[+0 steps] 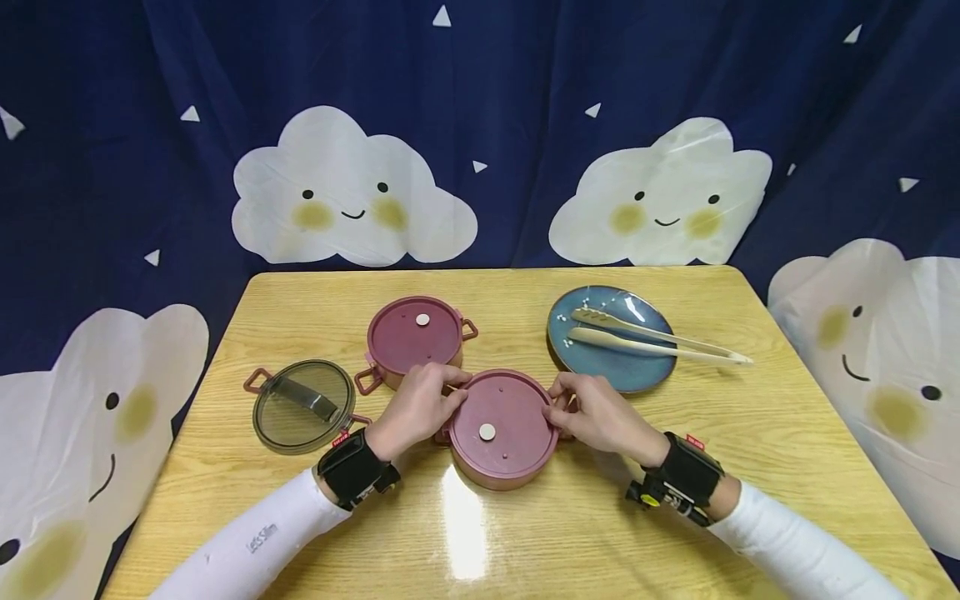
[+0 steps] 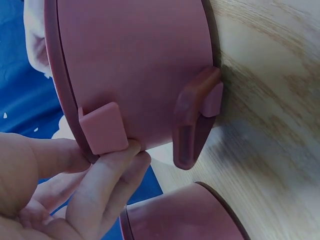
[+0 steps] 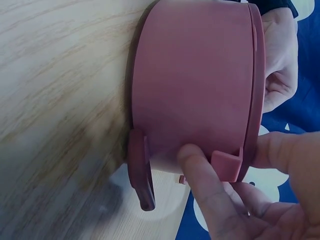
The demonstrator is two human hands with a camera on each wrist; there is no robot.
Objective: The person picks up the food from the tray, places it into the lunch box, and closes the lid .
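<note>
In the head view, a round mauve pot (image 1: 501, 482) stands on the table in front of me, with a flat lid (image 1: 517, 412) bearing a small white knob. My left hand (image 1: 422, 406) pinches the lid's left edge, thumb on its rim, fingertips beneath a square side tab (image 2: 106, 129) in the left wrist view. On the opposite side, my right hand (image 1: 598, 414) pinches the lid's edge at another tab (image 3: 226, 166), its index finger against the pot wall. Lower down on the pot, a loop handle (image 2: 186, 120) sticks out below the left fingers.
Behind on the left is a second lidded mauve pot (image 1: 393, 342). A clear-topped round lid or shallow pan (image 1: 285, 421) with side handles lies farther left. Back right, a blue plate (image 1: 600, 367) carries beige tongs (image 1: 637, 346) that overhang its right rim. Behind the wooden table (image 1: 555, 550) hangs a curtain.
</note>
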